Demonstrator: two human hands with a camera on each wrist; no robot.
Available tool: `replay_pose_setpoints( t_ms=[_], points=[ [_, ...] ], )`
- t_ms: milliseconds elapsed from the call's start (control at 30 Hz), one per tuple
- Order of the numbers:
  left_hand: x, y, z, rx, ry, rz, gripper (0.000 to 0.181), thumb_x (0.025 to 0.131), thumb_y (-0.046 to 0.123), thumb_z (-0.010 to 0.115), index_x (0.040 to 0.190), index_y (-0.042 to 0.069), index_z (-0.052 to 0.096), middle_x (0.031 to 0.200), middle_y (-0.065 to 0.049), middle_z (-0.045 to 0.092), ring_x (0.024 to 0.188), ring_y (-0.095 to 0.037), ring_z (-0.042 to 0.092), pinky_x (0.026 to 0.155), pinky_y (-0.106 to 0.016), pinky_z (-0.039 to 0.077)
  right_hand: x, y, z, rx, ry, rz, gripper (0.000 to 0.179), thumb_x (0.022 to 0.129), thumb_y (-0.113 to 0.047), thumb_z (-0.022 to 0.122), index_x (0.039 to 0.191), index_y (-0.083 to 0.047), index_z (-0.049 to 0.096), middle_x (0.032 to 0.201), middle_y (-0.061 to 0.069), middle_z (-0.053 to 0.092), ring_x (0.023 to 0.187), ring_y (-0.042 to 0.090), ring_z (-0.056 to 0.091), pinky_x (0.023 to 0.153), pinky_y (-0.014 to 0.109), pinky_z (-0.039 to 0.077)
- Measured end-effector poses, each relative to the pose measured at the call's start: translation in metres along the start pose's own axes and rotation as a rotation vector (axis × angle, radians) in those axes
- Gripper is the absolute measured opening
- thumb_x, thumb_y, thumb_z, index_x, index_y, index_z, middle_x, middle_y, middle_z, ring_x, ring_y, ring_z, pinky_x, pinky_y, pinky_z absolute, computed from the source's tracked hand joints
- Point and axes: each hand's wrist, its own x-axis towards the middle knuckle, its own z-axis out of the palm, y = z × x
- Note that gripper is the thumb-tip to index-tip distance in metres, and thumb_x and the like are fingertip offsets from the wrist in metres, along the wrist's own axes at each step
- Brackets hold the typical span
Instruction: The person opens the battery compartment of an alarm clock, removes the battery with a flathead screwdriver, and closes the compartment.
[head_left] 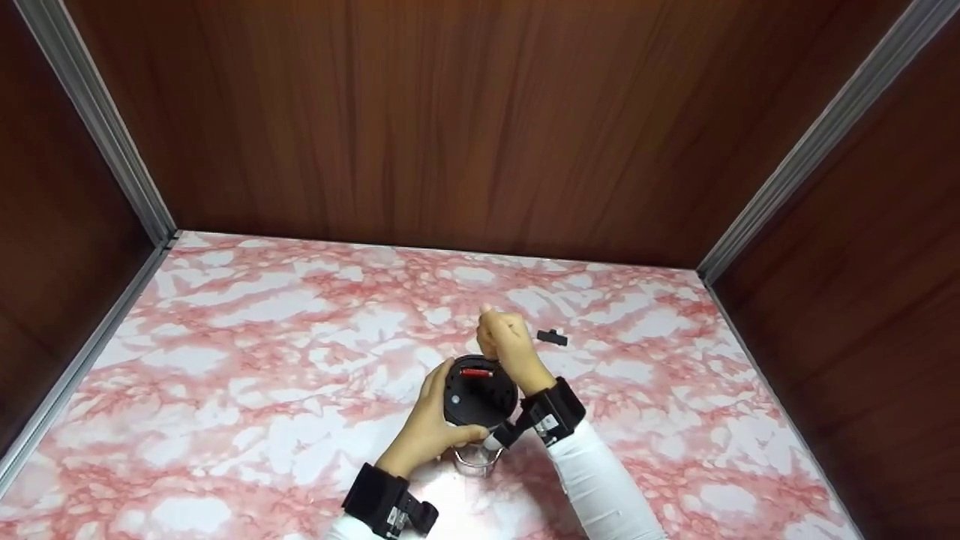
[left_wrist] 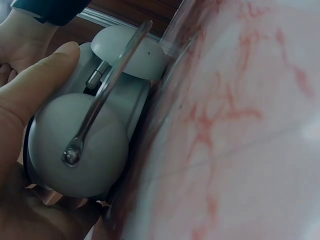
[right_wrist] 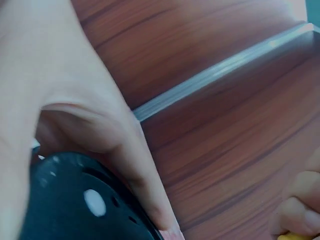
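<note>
A twin-bell alarm clock has its black back (head_left: 480,405) turned up in the head view. A red battery (head_left: 475,373) lies in a recess of that back. My left hand (head_left: 431,420) grips the clock round its side. In the left wrist view its pale bells (left_wrist: 80,145), metal handle (left_wrist: 107,82) and small hammer (left_wrist: 96,75) show beside the thumb. My right hand (head_left: 508,343) is curled just above the clock's far right edge. Its fingers (right_wrist: 305,212) hold a small yellow thing (right_wrist: 292,236), mostly hidden; I cannot tell its kind.
A small black cover with a tab (head_left: 553,337) lies on the red-and-white marbled table (head_left: 300,360), right of my right hand. Brown wood-grain panels (head_left: 420,127) with metal corner strips (head_left: 810,142) enclose the table at the back and sides.
</note>
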Motion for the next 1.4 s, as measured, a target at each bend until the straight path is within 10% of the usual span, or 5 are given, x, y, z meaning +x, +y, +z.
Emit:
replay_pose_setpoints(
  t_ms=[267,700,1400],
  points=[
    [-0.001,0.002,-0.002,0.003,0.009,-0.008,0.124,0.064,0.028,0.096,0.16,0.004,0.021,0.16,-0.021,0.024,0.14,-0.041,0.036,0.113,-0.056,0.028,0.001,0.0,-0.012,0.241,0.086,0.005,0.051,0.107,-0.019,0.028,0.058,-0.005,0.021,0.049,-0.013,0.028,0.042,0.005,0.019,0.043,0.023,0.013],
    [0.0,0.003,-0.004,-0.021,0.011,-0.027,0.124,0.065,0.027,0.095,0.16,0.005,0.02,0.161,-0.02,0.023,0.14,-0.04,0.036,0.113,-0.055,0.028,-0.014,0.006,-0.019,0.389,0.107,-0.24,0.054,0.111,-0.019,0.027,0.058,-0.009,0.023,0.049,0.003,0.014,0.042,0.015,0.01,0.043,0.031,0.009],
    [-0.001,0.0,-0.001,-0.02,-0.003,-0.042,0.126,0.064,0.03,0.096,0.16,0.005,0.02,0.161,-0.021,0.023,0.142,-0.04,0.034,0.114,-0.057,0.026,-0.029,0.011,-0.04,0.767,0.45,-0.17,0.052,0.111,-0.022,0.011,0.059,-0.015,0.018,0.05,-0.004,0.011,0.044,0.01,0.008,0.044,0.024,0.008]
  ],
)
